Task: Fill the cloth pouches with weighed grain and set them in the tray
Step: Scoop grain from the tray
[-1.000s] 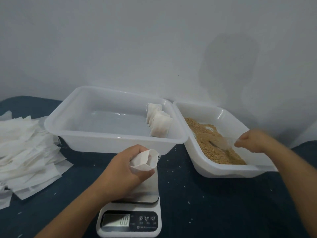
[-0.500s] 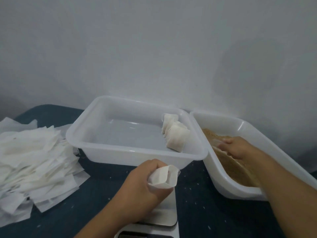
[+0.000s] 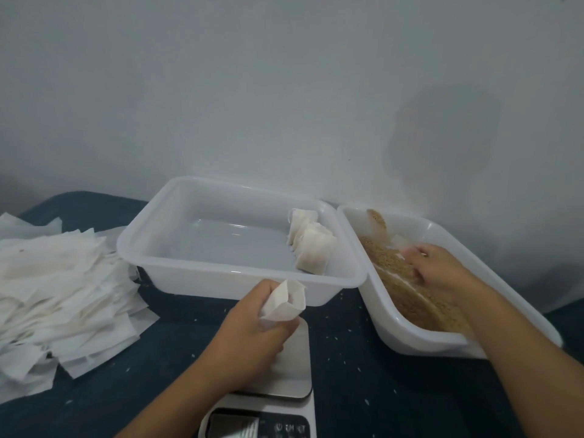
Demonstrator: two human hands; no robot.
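**Scooping grain for the next pouch, a few bagged so far**

Going left to right: there's a big loose heap of flat white empty cloth pouches (image 3: 60, 298) on the dark blue desk (image 3: 363, 390), so I'd say loads are left to fill. Next to it is the white rectangular plastic tray (image 3: 177, 267) with only a small row of filled white cloth pouches (image 3: 311, 240) standing against its right wall. Early days, by the look of it.

In front of the tray, the left hand (image 3: 256, 336) is held up over the steel-topped digital kitchen scale (image 3: 284, 384), its grip curled tight round one open white cloth pouch (image 3: 284, 300), mouth facing up and right. Can't tell if any grain's in it yet.

On the right, the tilted white plastic tub (image 3: 420, 336) holds the brown grain (image 3: 407, 295). The right hand (image 3: 439, 268) reaches down into it, fingers bent round what looks like a clear scoop (image 3: 396, 241). It's blurry, so that's my best guess. The scale's display is too dark to read.
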